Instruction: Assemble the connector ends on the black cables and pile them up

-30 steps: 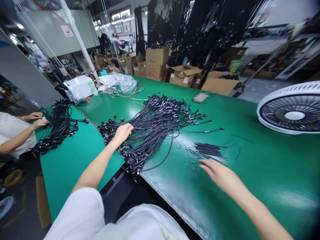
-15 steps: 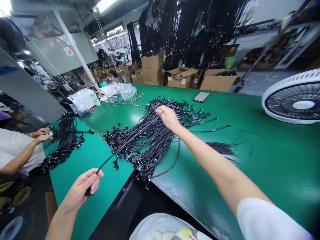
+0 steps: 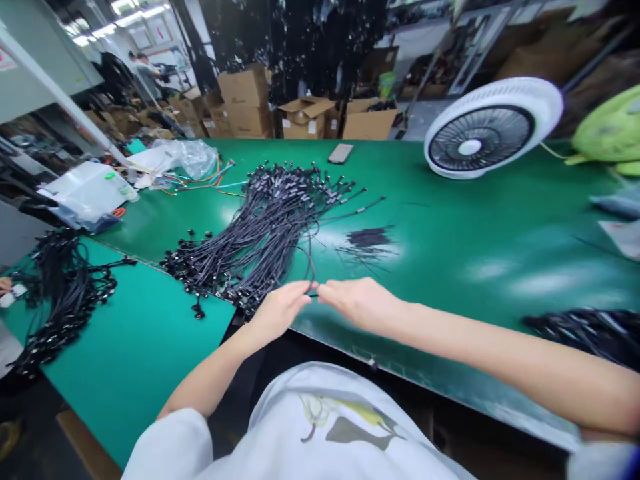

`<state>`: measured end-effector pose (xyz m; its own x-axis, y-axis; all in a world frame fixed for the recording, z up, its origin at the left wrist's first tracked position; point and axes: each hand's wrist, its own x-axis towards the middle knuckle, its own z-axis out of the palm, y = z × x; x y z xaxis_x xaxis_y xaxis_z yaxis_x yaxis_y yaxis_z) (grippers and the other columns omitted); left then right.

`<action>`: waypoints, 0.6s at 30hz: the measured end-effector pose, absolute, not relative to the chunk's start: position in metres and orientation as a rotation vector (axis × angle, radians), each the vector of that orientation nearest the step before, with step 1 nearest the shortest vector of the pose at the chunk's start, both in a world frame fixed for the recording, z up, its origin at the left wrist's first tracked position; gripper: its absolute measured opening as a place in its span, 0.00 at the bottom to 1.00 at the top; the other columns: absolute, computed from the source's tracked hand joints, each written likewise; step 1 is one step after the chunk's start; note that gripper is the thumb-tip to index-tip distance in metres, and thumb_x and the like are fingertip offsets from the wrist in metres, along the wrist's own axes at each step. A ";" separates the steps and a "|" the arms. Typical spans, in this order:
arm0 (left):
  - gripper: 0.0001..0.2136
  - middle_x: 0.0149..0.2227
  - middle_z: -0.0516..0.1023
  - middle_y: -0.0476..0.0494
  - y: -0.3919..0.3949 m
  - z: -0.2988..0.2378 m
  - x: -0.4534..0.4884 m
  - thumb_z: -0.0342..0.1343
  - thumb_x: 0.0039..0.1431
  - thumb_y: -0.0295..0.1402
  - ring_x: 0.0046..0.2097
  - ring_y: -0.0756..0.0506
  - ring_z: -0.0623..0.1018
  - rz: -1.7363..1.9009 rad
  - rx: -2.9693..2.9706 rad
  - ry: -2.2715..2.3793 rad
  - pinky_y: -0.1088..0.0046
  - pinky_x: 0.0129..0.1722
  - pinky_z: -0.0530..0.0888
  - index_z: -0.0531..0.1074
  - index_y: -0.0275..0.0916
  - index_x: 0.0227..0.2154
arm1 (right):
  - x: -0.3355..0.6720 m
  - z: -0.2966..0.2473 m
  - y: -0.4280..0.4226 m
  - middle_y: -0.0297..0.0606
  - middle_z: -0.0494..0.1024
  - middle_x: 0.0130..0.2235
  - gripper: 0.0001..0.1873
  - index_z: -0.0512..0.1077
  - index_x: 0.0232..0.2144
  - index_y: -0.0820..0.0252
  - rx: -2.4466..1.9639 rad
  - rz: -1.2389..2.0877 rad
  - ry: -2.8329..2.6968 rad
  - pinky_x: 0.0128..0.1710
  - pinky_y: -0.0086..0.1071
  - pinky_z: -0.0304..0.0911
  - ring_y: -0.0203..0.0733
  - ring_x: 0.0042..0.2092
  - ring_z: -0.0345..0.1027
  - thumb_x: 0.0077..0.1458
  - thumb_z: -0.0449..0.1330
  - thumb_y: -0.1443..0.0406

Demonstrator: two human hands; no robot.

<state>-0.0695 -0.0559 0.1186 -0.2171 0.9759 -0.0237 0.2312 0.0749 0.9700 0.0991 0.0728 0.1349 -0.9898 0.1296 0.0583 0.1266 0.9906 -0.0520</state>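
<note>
A thin black cable [image 3: 314, 295] spans the small gap between my two hands near the table's front edge, and part of it curves up behind them. My left hand [image 3: 280, 308] is closed on it from the left side. From the right, the fingers of my right hand [image 3: 361, 303] pinch the same cable; the ends are hidden in the hands. Just beyond my hands lies a large pile of black cables [image 3: 265, 227] with small connectors at both ends. To its right is a small bunch of thin black strips [image 3: 369, 237].
A white fan [image 3: 470, 147] stands at the back right, a phone [image 3: 341, 153] at the back edge. Another black cable pile [image 3: 65, 293] lies on the left table beside a co-worker's hand [image 3: 5, 287]. More dark cables [image 3: 590, 330] sit at right. Plastic bags [image 3: 197, 159] and coloured wires are back left.
My right hand has come back from the cable pile to the front edge. My left hand has moved right to meet it, with the cable now held between both. The view has turned right.
</note>
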 end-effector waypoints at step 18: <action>0.13 0.20 0.60 0.55 -0.017 0.144 -0.074 0.43 0.68 0.27 0.19 0.59 0.63 1.717 0.135 0.789 0.89 0.27 0.69 0.72 0.30 0.44 | 0.228 0.059 0.134 0.39 0.76 0.33 0.18 0.71 0.46 0.58 -0.665 0.348 -2.567 0.32 0.33 0.59 0.42 0.33 0.69 0.66 0.45 0.60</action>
<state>-0.0737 -0.0169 0.1438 -0.3108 0.8986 -0.3098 -0.8204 -0.0890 0.5648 0.2279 0.1338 0.0588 -0.7760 0.5101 0.3710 0.3931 0.8511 -0.3480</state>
